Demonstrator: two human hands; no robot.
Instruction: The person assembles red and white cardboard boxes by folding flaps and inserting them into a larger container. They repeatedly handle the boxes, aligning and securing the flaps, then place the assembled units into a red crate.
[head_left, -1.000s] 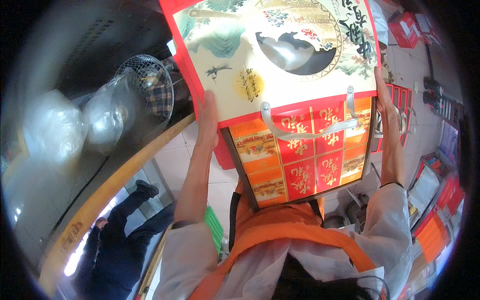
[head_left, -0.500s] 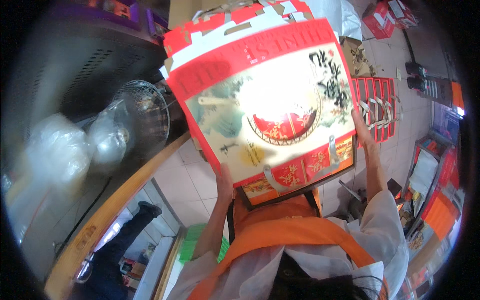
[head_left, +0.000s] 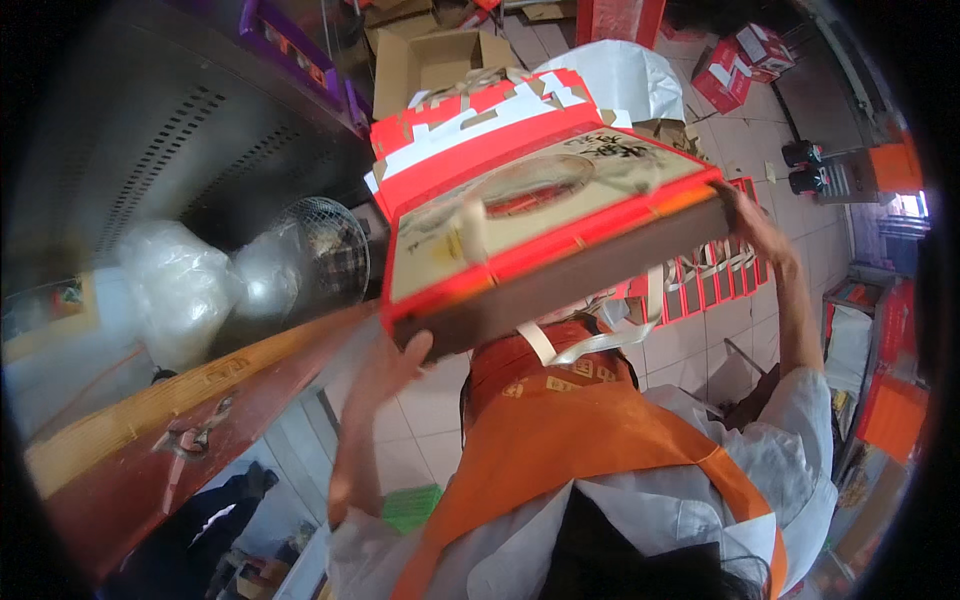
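A red gift box (head_left: 560, 232) with a landscape print and a round window is held up in front of me, tilted so that its brown side faces me. At its near left corner my left hand (head_left: 388, 372) is closed on it, thumb along the brown side. My right hand (head_left: 755, 225) grips the right end, its fingers partly hidden. A pale ribbon handle (head_left: 590, 345) dangles below the near side, over my orange apron. Just beyond the box lies a pile of red and white cardboard pieces (head_left: 480, 130).
Several red boxes with pale ribbons (head_left: 705, 285) stand in a row on the tiled floor to the right. An open brown carton (head_left: 440, 65) is at the back. On the left are a wooden-edged counter (head_left: 190, 395), a clear plastic bag (head_left: 180, 280) and a wire fan (head_left: 325, 250).
The gift box has tipped, so its printed face now shows at a slant and its brown side is in view. My left hand has moved a little left, and the ribbon handle hangs down.
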